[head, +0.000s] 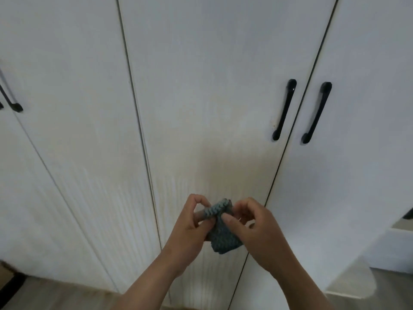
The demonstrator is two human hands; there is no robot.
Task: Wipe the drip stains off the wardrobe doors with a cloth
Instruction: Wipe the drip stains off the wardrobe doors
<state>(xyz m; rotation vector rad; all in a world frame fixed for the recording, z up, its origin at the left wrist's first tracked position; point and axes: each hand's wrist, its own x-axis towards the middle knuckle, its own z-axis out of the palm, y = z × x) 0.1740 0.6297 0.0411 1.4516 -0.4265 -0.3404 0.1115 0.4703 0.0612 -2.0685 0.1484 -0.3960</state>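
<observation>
Cloth (220,229) between both pinching hands

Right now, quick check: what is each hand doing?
Left hand: fingers pinch the left edge of the blue cloth, held in front of the wardrobe door.
Right hand: fingers pinch the same cloth's right side.

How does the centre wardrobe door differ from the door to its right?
The centre door carries a yellowish patch and drip streaks low down; the right door looks clean. The centre door's handle sits by its right edge, the right door's handle by its left. Both are white with black handles.
</observation>
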